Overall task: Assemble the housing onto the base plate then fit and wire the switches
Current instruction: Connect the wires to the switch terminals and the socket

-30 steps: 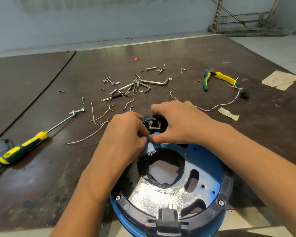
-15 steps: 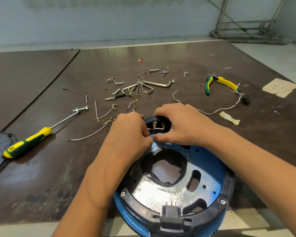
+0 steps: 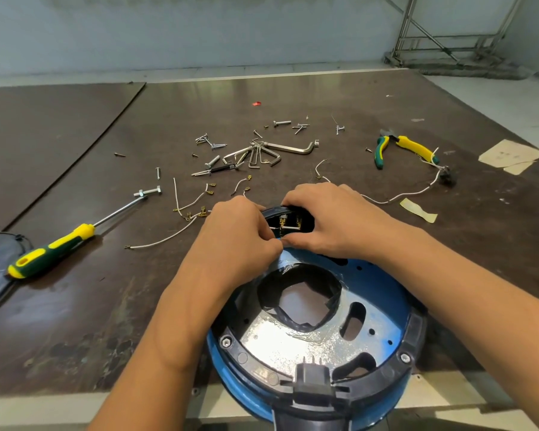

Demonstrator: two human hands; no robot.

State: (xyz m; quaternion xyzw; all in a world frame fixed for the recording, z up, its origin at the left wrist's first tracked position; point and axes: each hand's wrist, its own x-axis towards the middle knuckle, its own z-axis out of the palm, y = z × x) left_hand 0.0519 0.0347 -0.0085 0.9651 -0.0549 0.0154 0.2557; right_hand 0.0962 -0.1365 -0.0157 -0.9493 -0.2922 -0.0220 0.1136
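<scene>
A dark brown desk stands before a pale wall, with a metal frame on the floor at the far right. At its near edge lies the round blue base plate with the black housing ringing its rim like a shallow bowl; inside are a taped-edged central hole, smaller slots and a black plug at the near side. The switches sit in the housing's far rim, between both hands. The left hand has its fingers curled, pinching a white wire that runs to the switch terminals. The right hand grips the far rim, fingers curled over it, thumb on the inner side. Beyond lie loose leads, hex keys, bolts, a screwdriver at left and pliers at right.
</scene>
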